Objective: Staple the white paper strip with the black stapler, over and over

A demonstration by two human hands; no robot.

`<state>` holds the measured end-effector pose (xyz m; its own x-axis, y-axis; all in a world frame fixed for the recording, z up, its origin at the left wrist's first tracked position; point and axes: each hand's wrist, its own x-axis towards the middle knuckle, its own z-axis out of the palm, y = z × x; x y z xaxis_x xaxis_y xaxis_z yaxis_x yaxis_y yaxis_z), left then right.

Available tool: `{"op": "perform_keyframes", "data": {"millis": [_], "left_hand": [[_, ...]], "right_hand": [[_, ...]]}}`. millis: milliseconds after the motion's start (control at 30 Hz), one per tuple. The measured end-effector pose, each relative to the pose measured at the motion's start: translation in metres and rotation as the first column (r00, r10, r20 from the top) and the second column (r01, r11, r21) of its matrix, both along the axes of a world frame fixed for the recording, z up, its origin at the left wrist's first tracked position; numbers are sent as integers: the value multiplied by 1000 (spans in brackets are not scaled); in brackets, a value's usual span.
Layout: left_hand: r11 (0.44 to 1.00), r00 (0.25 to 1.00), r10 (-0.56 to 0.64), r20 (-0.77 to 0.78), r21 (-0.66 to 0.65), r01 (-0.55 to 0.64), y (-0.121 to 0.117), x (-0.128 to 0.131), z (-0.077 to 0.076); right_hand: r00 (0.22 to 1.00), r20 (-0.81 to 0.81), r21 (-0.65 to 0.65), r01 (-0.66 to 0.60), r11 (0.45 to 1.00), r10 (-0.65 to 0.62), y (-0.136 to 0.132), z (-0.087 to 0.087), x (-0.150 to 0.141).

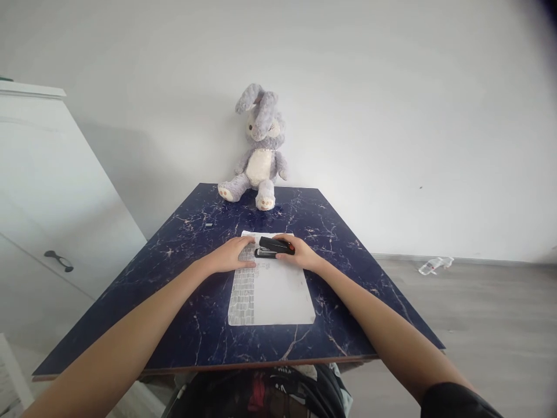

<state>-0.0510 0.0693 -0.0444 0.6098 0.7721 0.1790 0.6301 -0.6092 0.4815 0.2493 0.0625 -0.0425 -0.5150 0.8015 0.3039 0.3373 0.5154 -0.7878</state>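
Note:
A black stapler (270, 247) lies over the upper part of a white sheet of paper (282, 296), its jaw end pointing left. My right hand (300, 252) grips the stapler's rear end, thumb and fingers on either side of it. On the paper's left edge rests my left hand (232, 255), fingers apart, just left of the jaw and holding nothing. A grey brick-like pattern runs down the left side of the sheet, and small writing shows below the stapler. Whether more sheets lie underneath I cannot tell.
The paper is on a dark blue marble-patterned table (174, 307). At the back edge a grey plush rabbit (261, 157) sits against the wall. A small pale piece (209, 224) lies left of the paper. A white cabinet (56, 174) stands left; clear plastic packaging (435, 265) is on the floor.

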Motion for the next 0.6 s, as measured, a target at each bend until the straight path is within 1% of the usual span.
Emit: {"op": "perform_keyframes", "data": {"millis": [67, 133, 167, 233, 367, 433, 533, 600], "left_hand": [[1000, 1000, -14, -7, -9, 14, -1, 0, 2], [1000, 1000, -27, -10, -16, 26, -1, 1, 2], [999, 1000, -30, -5, -17, 30, 0, 1, 3], [999, 999, -36, 12, -12, 36, 0, 2, 2], [999, 999, -32, 11, 1, 32, 1, 2, 1], [1000, 1000, 2, -12, -13, -2, 1, 3, 1], [996, 997, 69, -22, -52, -70, 1, 4, 2], [994, 996, 89, 0, -71, -89, 1, 4, 2]], "right_hand": [[984, -177, -157, -36, 987, 8, 3, 0, 3], [944, -328, -308, -72, 949, -35, 6, -1, 7], [926, -374, -364, -96, 926, -51, 7, -2, 8], [905, -422, -428, -145, 892, -55, 9, -4, 10], [890, -455, -451, -214, 866, -17, 11, -5, 14], [884, -468, -443, -245, 862, 10, 11, -5, 15], [872, -489, -420, -267, 867, 32, 12, -5, 16], [880, -474, -406, -242, 881, 24, 13, -6, 15]]}}
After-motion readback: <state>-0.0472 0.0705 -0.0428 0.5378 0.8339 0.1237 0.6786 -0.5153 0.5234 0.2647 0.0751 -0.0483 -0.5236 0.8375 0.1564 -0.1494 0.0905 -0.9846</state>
